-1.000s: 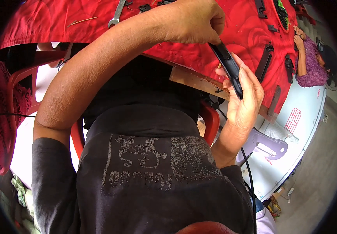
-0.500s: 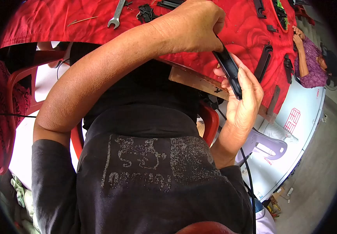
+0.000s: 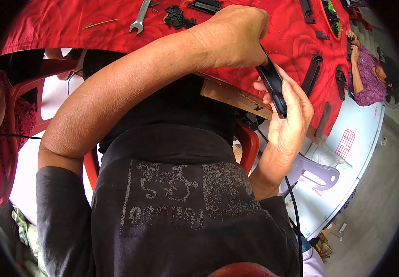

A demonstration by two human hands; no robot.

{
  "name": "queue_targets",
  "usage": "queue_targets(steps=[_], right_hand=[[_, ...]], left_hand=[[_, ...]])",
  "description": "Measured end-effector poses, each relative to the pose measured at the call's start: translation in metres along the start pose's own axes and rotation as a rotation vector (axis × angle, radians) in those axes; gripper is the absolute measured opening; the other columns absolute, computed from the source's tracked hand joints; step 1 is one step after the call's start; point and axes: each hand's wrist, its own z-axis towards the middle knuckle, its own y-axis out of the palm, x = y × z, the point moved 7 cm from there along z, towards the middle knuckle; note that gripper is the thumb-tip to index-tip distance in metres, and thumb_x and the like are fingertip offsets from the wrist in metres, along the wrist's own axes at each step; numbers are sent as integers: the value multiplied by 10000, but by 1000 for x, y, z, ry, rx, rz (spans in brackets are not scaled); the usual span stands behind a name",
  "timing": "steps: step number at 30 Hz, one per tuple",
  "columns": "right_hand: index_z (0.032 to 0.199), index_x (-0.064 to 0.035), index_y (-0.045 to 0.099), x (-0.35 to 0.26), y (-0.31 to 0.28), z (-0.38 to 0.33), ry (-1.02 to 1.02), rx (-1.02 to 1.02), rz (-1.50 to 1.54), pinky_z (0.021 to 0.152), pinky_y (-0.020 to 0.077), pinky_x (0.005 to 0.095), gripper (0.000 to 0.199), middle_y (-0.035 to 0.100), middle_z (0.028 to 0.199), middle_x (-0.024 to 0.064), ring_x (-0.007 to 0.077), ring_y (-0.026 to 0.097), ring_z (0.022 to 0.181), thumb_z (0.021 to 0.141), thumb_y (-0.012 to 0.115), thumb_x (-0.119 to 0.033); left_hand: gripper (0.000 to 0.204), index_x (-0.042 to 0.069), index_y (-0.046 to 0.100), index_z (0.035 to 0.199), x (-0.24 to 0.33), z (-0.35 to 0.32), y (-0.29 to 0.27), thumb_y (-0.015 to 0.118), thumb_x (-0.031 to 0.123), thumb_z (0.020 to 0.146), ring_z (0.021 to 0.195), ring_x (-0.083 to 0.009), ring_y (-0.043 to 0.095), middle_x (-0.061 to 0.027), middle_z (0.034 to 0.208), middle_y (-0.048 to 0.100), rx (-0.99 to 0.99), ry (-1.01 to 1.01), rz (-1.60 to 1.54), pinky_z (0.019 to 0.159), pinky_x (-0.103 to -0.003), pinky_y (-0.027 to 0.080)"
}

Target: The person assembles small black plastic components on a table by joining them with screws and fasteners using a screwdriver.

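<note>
A long, narrow black plastic part [image 3: 272,85] slants between my two hands over the table's front edge. My left hand [image 3: 238,38] has come across from the left with its back toward me. It is closed at the part's upper end, and its fingertips are hidden. Around the lower end, my right hand [image 3: 294,104] is closed, thumb and fingers on either side. To the right of the part, a similar long black piece [image 3: 312,74] lies on the red tablecloth [image 3: 287,34].
An open-end wrench [image 3: 139,21], thin sticks [image 3: 100,23] and a pile of small black pieces [image 3: 177,18] lie at the far left of the table. A co-worker in a purple top [image 3: 370,78] sits at the far right. A black cable [image 3: 294,198] hangs beside my right arm.
My left hand has moved slightly right and down along the part. My right hand has barely shifted. At the left edge, part of another person has come into view.
</note>
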Motion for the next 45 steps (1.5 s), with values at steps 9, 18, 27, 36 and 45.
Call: queue_targets(steps=[9,18,27,36,45], right_hand=[[1219,94,635,-2,-1,-1,-30,34,-35,679,506,237,334,731,951,177,206,715,811,943,546,-71],[1235,107,616,-2,-2,2,-9,3,37,683,511,248,353,729,947,190,216,717,827,950,531,-83],[1226,104,624,-3,0,0,-40,3,-14,681,502,243,348,731,906,184,190,706,803,955,527,-91],[1209,114,627,-5,1,-1,-17,9,-20,678,497,248,364,722,880,190,200,703,783,969,480,-117],[1201,122,623,-5,1,-1,-26,-4,-17,677,514,257,365,717,875,188,205,704,769,971,473,-117]], left_hand=[[372,-53,540,925,7,-6,-6,798,93,702,834,-379,663,-217,794,638,33,-73,-98,704,-410,524],[431,-67,531,1024,8,-19,0,793,81,715,804,-330,665,-177,800,638,275,52,69,701,-383,530],[488,-69,535,1082,-16,-10,9,801,94,708,812,-291,657,-156,823,640,180,-35,-121,711,-360,528],[704,-138,392,1307,-5,-22,6,763,38,735,628,-228,674,-135,707,663,147,-78,-126,556,-318,535],[823,-169,308,1394,-8,-14,4,752,71,744,701,-249,691,-159,754,669,18,-270,-280,622,-335,554]])
